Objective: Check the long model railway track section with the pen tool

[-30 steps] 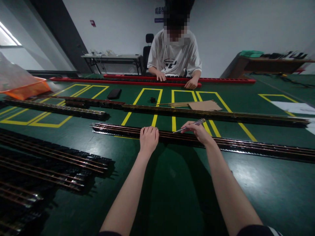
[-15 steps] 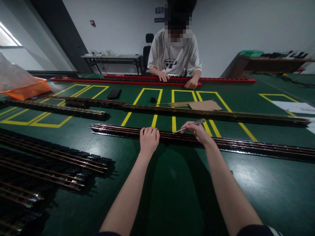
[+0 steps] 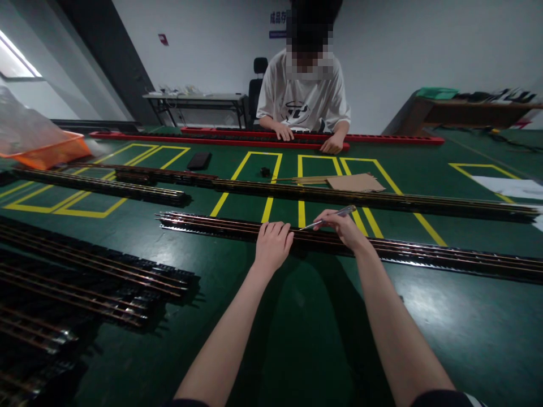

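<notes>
A long black rail (image 3: 407,252) with copper-coloured strips along it lies crosswise on the table in front of me. My left hand (image 3: 274,246) is closed over the rail, fingers curled over its far edge. Just to the right, my right hand (image 3: 341,227) pinches slim silver tweezers (image 3: 314,224). Their thin tip points left and down at the rail's top, close beside my left fingers. Whatever the tip touches is too small to make out.
Several similar rails (image 3: 97,260) lie at the left, and another long rail (image 3: 373,199) runs beyond mine. Cardboard (image 3: 355,182), a black flat box (image 3: 199,161) and an orange basket (image 3: 51,151) are farther back. Across the table (image 3: 229,164), a person handles red rails (image 3: 390,139).
My left hand has slid right along the rail, nearer the tweezers. My right hand keeps nearly the same place and grip. The view has shifted slightly.
</notes>
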Motion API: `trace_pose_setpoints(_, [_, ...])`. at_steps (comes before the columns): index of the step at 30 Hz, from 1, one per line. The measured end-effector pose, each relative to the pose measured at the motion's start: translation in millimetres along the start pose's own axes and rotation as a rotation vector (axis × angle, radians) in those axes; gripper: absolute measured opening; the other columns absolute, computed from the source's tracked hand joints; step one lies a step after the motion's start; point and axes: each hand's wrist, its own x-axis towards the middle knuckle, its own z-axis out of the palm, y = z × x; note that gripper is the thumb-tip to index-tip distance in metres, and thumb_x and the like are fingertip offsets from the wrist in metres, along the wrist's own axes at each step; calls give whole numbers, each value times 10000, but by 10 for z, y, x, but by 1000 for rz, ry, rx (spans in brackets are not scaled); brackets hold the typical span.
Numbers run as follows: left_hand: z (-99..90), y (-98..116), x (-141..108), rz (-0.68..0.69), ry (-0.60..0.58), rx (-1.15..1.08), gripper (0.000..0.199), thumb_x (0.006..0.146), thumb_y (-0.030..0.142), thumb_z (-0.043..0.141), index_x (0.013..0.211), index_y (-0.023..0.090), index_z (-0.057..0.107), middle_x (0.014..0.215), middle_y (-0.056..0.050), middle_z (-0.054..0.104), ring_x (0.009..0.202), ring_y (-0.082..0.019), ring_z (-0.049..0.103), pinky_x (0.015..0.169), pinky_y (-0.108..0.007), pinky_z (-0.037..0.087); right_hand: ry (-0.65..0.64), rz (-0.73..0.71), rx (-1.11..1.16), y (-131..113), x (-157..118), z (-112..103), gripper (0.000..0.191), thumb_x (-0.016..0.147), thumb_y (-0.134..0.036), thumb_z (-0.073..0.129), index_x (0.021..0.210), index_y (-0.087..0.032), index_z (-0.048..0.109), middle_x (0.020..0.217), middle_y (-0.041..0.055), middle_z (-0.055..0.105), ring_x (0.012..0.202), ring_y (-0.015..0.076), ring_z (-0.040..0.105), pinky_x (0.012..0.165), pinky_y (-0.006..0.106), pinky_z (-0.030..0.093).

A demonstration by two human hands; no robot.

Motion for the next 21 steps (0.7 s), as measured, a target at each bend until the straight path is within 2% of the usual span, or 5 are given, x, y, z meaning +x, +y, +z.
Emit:
trace_pose_setpoints(16, [-12, 2, 44, -52, -40, -18, 383, 973, 345, 310, 1085, 160, 626, 1094, -69, 662, 1036, -214, 575, 973, -400, 388, -11, 13, -63, -19, -6, -14, 131, 682, -276, 591, 612, -217, 684, 613, 15, 677, 659, 201, 649, 832, 390, 459])
trace_pose_setpoints(21, [-14, -11, 54, -47, -35, -12, 370, 970, 338, 321, 1081, 160, 626, 1090, -72, 668, 1028, -220, 580, 956, -401, 393, -9, 13, -54, -7, -5, -25, 124, 672, -279, 594, 622, -212, 687, 611, 14, 675, 635, 195, 641, 806, 385, 469])
